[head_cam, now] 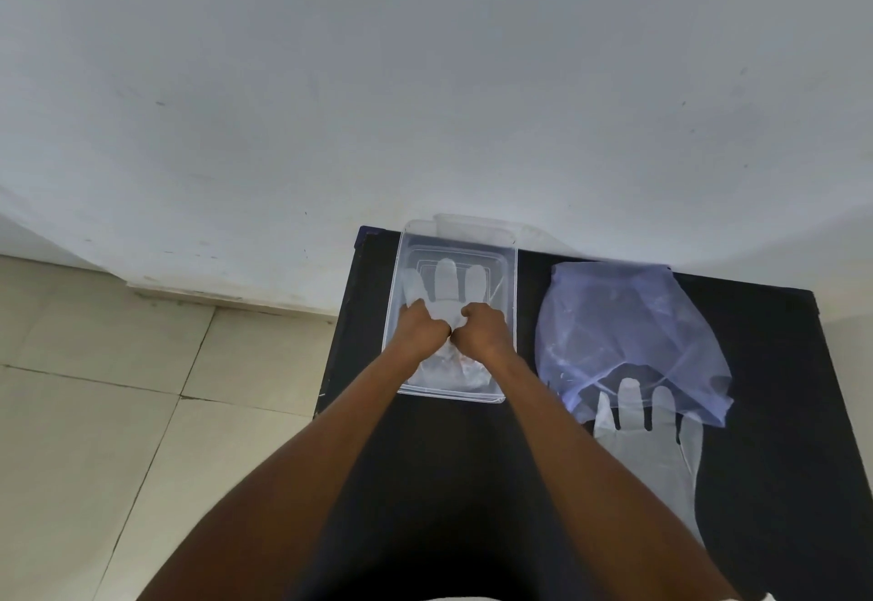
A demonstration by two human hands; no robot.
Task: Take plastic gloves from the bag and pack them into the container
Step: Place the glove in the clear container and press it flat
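A clear rectangular plastic container point(511, 279) stands on the left part of a black table point(472, 482). A translucent plastic glove point(446, 281) lies flat inside it, fingers pointing toward the wall. Both fists rest inside the container on the glove's palm: my left hand point(423, 329) and my right hand point(482, 329), knuckles nearly touching, pinch its plastic. To the right lies a bluish translucent bag point(623, 331). A pile of gloves point(647, 440) sticks out of the bag's near opening, cuffs toward me.
The container's clear lid point(477, 224) leans behind it against the white wall point(425, 81). The table's left edge drops to a beige tiled floor point(94, 411). The bag reaches close to the table's right edge.
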